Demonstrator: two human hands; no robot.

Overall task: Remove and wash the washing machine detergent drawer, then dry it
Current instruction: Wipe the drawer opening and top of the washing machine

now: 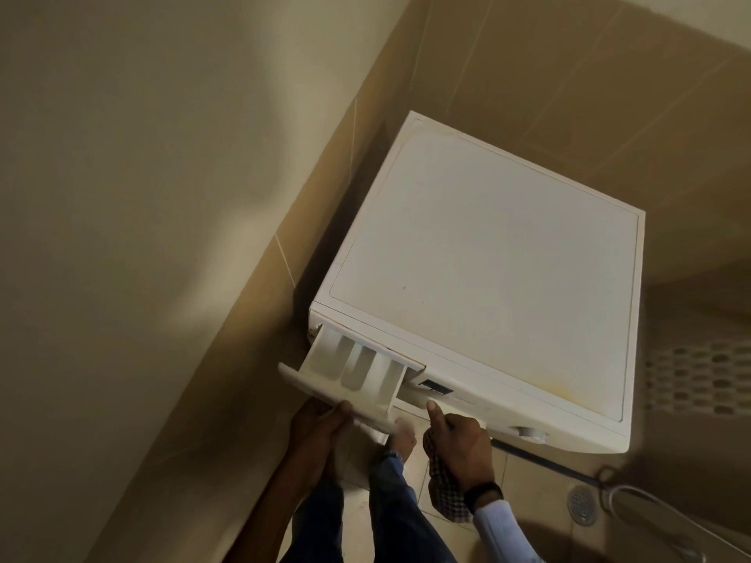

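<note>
— Two grips; what has each?
— Left grip (319,420) curls round the front of the drawer (365,371), pulled partly out of the washing machine (487,270) just above it. Right grip (463,436), beside it, clutches a checked cloth (445,497), thumb out.

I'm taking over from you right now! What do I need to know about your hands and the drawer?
Left hand: grips the front of the detergent drawer from underneath.
Right hand: holds a checked cloth, with the thumb stretched up at the front panel of the washing machine beside the drawer. I can't tell if it touches.
Drawer: pulled far out, compartments showing, back end in its slot.
Done: drawer slid open.
Left: lift it fully free, wash it, then dry it, probably with that cloth.
</note>
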